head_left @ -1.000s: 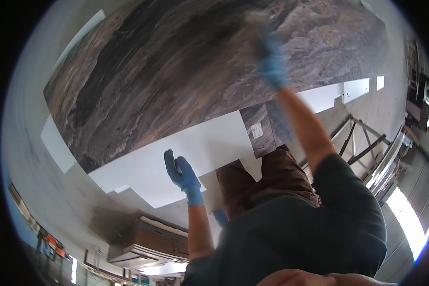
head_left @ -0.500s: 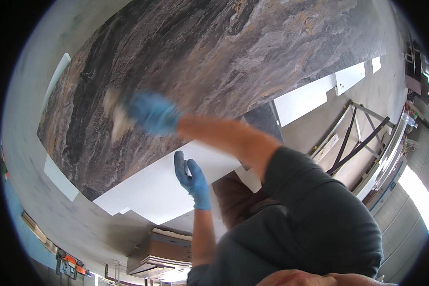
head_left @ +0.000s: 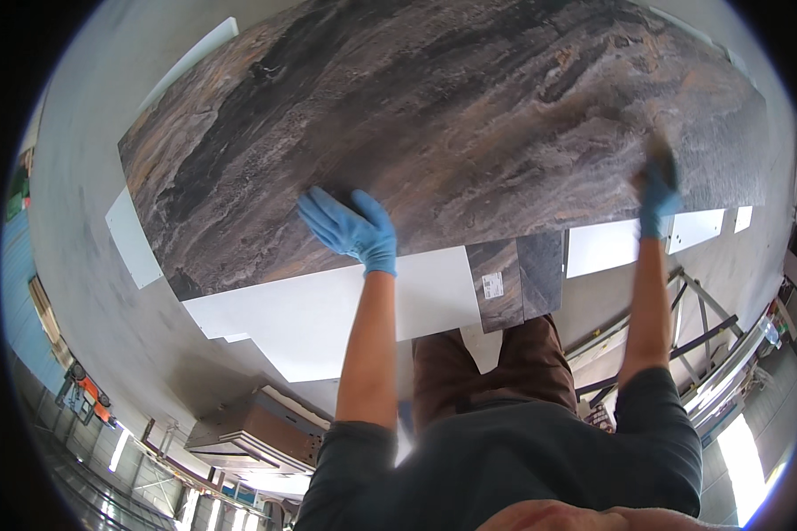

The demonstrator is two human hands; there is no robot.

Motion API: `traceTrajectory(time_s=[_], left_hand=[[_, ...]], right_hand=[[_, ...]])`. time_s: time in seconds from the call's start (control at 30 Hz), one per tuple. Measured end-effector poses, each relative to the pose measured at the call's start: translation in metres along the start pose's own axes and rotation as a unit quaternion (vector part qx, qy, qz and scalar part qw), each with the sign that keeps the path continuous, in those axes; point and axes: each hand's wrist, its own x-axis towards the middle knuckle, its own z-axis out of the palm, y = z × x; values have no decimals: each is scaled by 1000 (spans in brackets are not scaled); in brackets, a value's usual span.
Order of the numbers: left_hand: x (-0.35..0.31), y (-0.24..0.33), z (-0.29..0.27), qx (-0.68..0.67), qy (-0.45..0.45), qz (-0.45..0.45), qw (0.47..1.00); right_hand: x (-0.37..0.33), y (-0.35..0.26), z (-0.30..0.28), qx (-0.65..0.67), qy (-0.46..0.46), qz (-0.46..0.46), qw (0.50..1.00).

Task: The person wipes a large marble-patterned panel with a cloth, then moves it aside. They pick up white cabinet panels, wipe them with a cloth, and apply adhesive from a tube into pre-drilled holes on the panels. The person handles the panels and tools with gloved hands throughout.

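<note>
Blue-gloved hands, left (head_left: 350,228) flat on stone-patterned slab (head_left: 469,115), right (head_left: 657,199) blurred

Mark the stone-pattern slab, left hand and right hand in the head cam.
stone-pattern slab (head_left: 469,115), head view, on the bare brown middle of its face.
left hand (head_left: 352,228), head view, on the back of the blue glove, resting flat on the slab.
right hand (head_left: 657,199), head view, on the blue glove near the slab's right edge.

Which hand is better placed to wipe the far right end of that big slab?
Right. The right hand already lies on the slab near its right end, with something small, too blurred to name, under its fingers. The left hand rests flat and empty near the middle of the near edge, further away.
</note>
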Motion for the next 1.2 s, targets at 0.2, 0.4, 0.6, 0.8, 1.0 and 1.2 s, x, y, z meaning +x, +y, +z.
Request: traceTrajectory(time_s=[0.2,0.4,0.6,0.8,1.0,1.2], left_hand=[[8,-16,8,10,-75,-19,997],[18,-4,26,10,-73,-2,997],[25,14,49,44,-71,-10,996],[34,52,45,85,-69,-3,994],[39,69,44,116,-82,-16,990],[37,72,41,84,-76,-5,993]], right_hand=[[-269,-337,357,78,-182,-627,754],[-401,-387,489,80,-225,-795,558],[-133,-403,392,229,-251,-566,751],[124,-88,28,-195,174,-303,917],[93,139,-141,133,267,324,898],[74,-195,90,32,24,-370,928]])
